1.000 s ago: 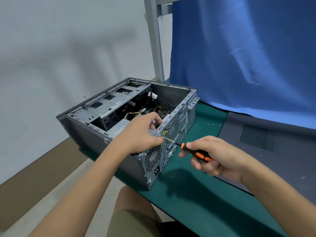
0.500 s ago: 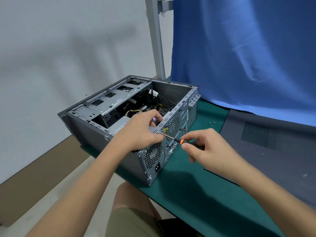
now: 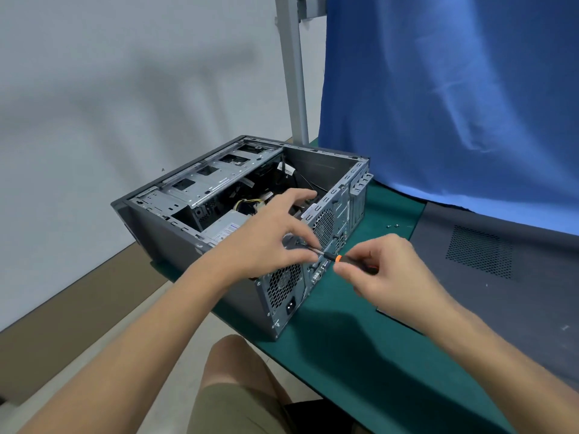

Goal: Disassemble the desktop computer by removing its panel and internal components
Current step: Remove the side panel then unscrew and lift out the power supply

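Green matting (image 3: 344, 339) carries our boxy grey metal computer case (image 3: 163, 242), lying open-side up. At its perforated rear plate, our left hand (image 3: 266, 242) pinches the screwdriver (image 3: 329, 255) by its thin steel shaft, and our right hand (image 3: 385, 274) pinches the orange-collared handle just right of the case. Further right lie two tiny screws (image 3: 392, 226) and the flat vented panel (image 3: 501, 277). Behind the case hangs a creased blue cloth (image 3: 438, 104).

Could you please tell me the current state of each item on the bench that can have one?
computer case: lying on its side, open, panel off.
side panel: removed, flat on the mat right of the case.
power supply: seated in the case.
screwdriver: tip at the case's rear plate.
left hand: pinches the screwdriver shaft.
right hand: grips the screwdriver handle.
screws: loose on the mat.
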